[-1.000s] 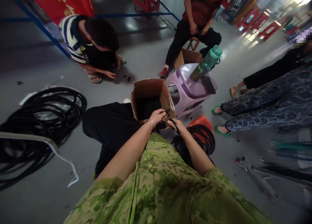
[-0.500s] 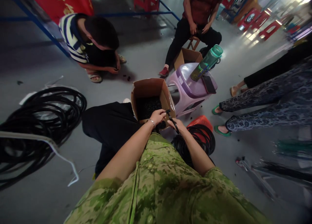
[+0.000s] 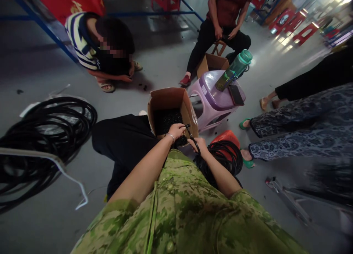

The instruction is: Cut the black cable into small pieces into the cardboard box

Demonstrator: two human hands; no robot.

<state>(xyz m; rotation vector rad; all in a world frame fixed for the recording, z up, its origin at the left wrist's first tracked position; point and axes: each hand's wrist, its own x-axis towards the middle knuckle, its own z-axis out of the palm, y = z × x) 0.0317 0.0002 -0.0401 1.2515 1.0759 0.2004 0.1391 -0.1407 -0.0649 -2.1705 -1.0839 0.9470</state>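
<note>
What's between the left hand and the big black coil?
From left hand to coil, the head view shows part of the box, then a black-trousered knee.

Cardboard box [image 3: 190, 116]: matt brown, paper-like walls, a glossy clear film along its edge nearest the purple stool [image 3: 205, 99]; black pieces [image 3: 172, 119] inside give small glints. Stool: smooth plastic, sheen on its pale dimpled top; toward the top's far edge, a translucent green plastic bottle [image 3: 234, 70], and by the right edge a dark, smooth flat item [image 3: 236, 95], material not clear. Black coils [image 3: 62, 110] on the floor [image 3: 154, 55]: smooth, rubbery-looking, softly shiny; floor grey, smooth, with blurred reflections; camouflage shirt [image 3: 190, 202]: matt woven cloth, smooth buttons.
</note>
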